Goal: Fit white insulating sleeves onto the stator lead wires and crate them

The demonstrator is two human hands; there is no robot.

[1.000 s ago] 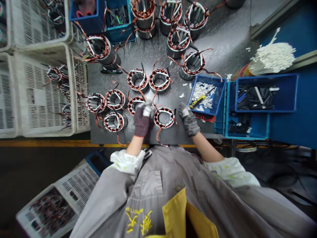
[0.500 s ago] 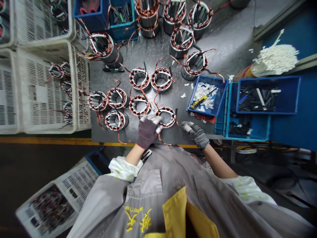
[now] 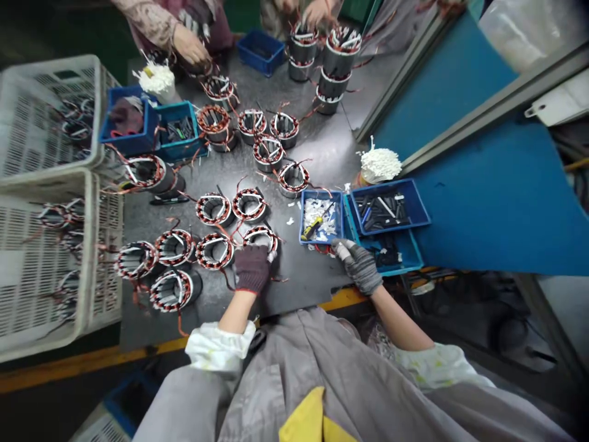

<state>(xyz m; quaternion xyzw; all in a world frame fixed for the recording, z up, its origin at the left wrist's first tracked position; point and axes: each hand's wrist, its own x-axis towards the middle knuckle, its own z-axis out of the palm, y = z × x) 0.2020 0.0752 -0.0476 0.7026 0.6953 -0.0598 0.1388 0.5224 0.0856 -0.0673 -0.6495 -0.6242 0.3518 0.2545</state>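
Note:
My left hand (image 3: 252, 268), in a dark purple glove with pale fingertips, has its fingers curled on the near rim of a motor stator (image 3: 260, 231) with copper windings and white lacing. The thumb lies along the stator's right side. My right hand (image 3: 358, 266), in a grey striped glove, is at the front of a small blue tray (image 3: 343, 236). Its fingers are bent together at a pair of red-handled scissors (image 3: 321, 248), partly hidden under the tray and fingertips. Beside the left hand stand more stators (image 3: 215, 250), with loose copper leads.
A yellow-handled cutter (image 3: 311, 228) lies on white scraps in the tray. Blue bins (image 3: 391, 209) of black pieces and a bundle of white ties (image 3: 380, 164) stand at right. White crates (image 3: 87, 245) line the left. Co-workers' hands (image 3: 189, 44) handle stators across the table.
The view has tilted up, bringing co-workers into sight. My right hand has moved right across the table to the red-handled scissors. My left hand has shifted onto the nearest stator's rim.

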